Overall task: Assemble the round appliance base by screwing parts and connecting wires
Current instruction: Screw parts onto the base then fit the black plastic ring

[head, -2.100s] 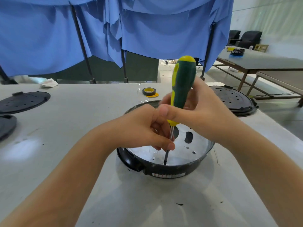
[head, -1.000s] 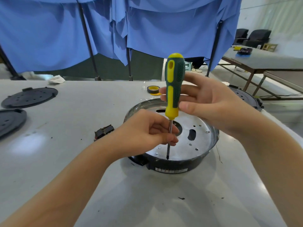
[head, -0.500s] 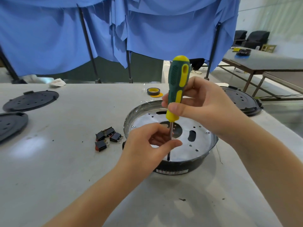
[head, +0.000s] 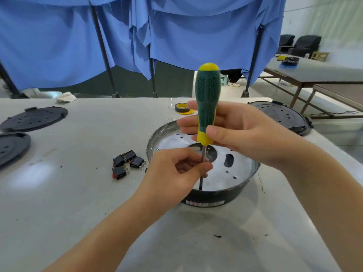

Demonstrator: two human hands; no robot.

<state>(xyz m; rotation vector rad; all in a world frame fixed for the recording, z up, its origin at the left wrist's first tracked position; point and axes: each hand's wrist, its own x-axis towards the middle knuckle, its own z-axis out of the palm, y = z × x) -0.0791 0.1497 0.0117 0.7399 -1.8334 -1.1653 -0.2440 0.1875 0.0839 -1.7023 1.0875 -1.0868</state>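
Note:
The round appliance base point(head: 238, 188), black outside with a silver perforated plate inside, sits on the table in front of me. A green and yellow screwdriver point(head: 207, 99) stands upright with its tip down on the plate's near edge. My right hand point(head: 231, 132) grips the lower part of the handle between thumb and fingers. My left hand point(head: 174, 173) pinches the metal shaft low down, just above the plate. The screw under the tip is hidden.
Three small black rocker switches point(head: 125, 163) lie left of the base. A roll of black tape point(head: 181, 107) sits behind it. Black perforated discs lie at the far left point(head: 35, 118) and right point(head: 282, 116). Blue cloth hangs behind the table.
My right hand has turned the screwdriver handle, so the green side faces me. My left arm has shifted back, uncovering the switches. The base stays in place.

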